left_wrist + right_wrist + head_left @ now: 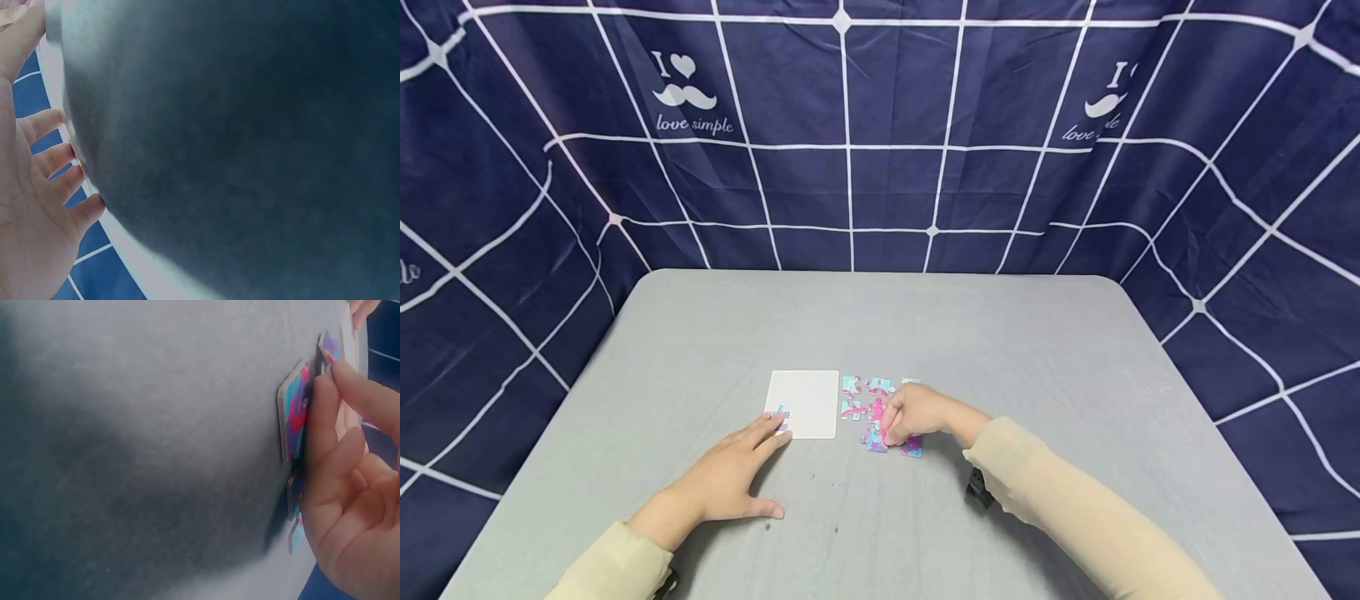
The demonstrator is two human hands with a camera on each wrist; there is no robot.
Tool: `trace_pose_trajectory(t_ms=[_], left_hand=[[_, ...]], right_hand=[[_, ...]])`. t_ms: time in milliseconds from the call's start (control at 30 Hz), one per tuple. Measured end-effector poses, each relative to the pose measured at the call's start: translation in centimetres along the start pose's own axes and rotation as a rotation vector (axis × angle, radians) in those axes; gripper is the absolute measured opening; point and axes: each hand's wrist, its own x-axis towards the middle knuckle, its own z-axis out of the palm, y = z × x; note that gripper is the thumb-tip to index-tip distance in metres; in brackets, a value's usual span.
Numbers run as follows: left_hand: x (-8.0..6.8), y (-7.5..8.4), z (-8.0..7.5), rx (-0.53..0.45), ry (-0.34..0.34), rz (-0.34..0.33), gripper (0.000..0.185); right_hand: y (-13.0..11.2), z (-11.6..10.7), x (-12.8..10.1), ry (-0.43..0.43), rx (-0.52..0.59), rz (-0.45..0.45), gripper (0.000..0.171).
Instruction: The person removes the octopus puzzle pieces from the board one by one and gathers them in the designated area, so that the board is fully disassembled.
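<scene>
Left hand (pixel 730 475): flat on the table (pixel 700 350); fingers straight, touching a puzzle piece (pixel 781 417) on the white card (pixel 805 400)
Right hand (pixel 917 414): fingers curled, pinching a piece among the puzzle pieces (pixel 868 408)

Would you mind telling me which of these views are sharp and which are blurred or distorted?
Head view: evenly lit, sharp, wide-angle bending of the backdrop grid. Left wrist view: table a dark blur, left hand clearer. Right wrist view: table soft, puzzle pieces and right hand fairly clear.

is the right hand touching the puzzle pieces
Touching. The right wrist view shows the right hand's fingertips pressed on the pink and blue puzzle pieces on the grey table.
</scene>
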Motion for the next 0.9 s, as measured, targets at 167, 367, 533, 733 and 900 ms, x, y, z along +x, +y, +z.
trace_pose_trajectory(t_ms=[167,367,533,733,900], left_hand=[[0.0,-0.04,0.1,-0.005,0.027,0.017,0.096],[0.0,-0.12,0.16,0.001,0.051,0.026,0.096],[0.01,-0.14,0.09,0.0,0.02,0.005,0.096],[0.04,-0.19,0.05,0.004,0.009,0.004,0.096],[0.01,-0.2,0.1,0.001,0.007,0.001,0.096]], right_hand=[[-0.46,0.08,-0.02,0.051,-0.099,0.014,0.012],[-0.75,0.14,0.04,0.084,-0.185,0.032,0.014],[-0.65,0.03,0.07,0.08,-0.171,0.049,0.014],[-0.69,-0.25,-0.01,0.065,-0.105,0.071,0.014],[-0.69,-0.49,0.15,0.045,-0.019,0.071,0.016]])
